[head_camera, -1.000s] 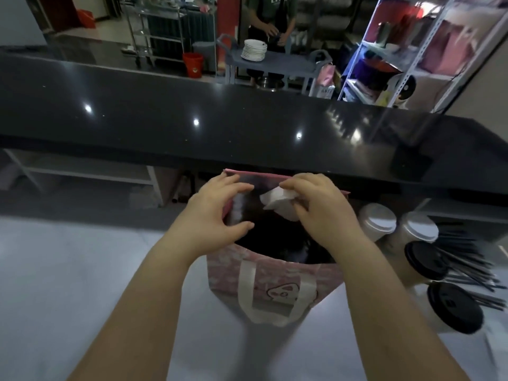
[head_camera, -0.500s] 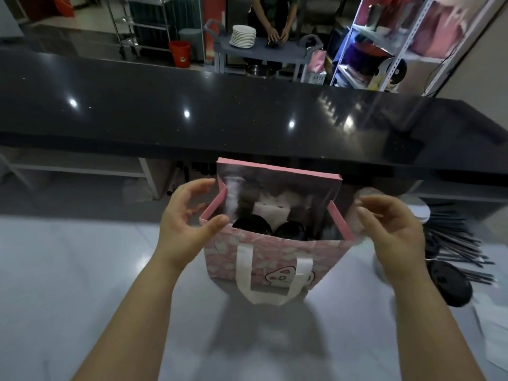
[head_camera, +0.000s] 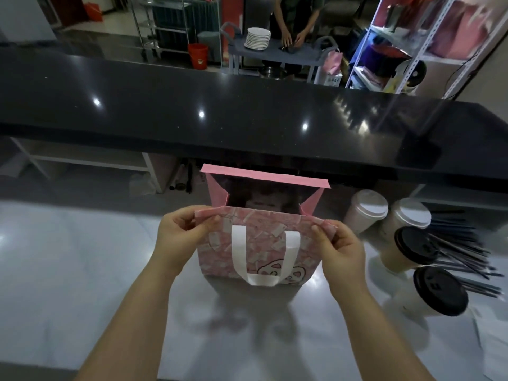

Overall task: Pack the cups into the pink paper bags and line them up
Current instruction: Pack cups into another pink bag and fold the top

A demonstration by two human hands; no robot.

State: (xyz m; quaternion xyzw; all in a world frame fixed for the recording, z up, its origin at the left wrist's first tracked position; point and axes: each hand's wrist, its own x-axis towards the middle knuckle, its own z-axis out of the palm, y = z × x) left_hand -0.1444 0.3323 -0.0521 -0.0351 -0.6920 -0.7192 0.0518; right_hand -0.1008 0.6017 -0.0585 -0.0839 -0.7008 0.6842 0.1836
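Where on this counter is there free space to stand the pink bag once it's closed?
Left of the bag, the grey counter is bare out to the picture's edge, past the left hand. The black ledge behind is bare too. Right is crowded: four cups and straws beside the right hand.

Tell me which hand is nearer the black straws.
Right. The right hand pinches the bag's right top corner, with cups between it and the straws. The left hand pinches the bag's left top corner, across the bag from them.

Matt paper bag (head_camera: 257, 243); glossy black stone counter (head_camera: 247, 125).
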